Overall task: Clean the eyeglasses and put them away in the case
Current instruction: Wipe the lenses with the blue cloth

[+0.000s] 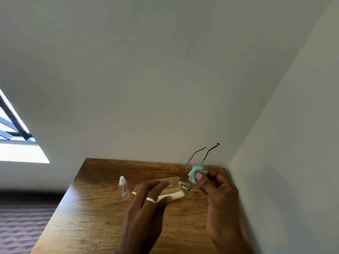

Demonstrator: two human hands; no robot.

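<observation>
I hold rimless eyeglasses [190,163] above the wooden table [95,208], their two thin temples pointing up and away toward the wall. My left hand [146,202], with two rings, pinches the left lens between fingers and thumb. My right hand [218,187] presses a crumpled light-blue cloth [195,174] against the right lens with the thumb. A pale yellow case [174,194] lies open on the table right under my left fingers, partly hidden by them.
A small clear spray bottle [123,187] with a white top stands on the table left of the case. The table sits in a corner, walls behind and to the right. A patterned dark floor [22,222] lies off the left edge.
</observation>
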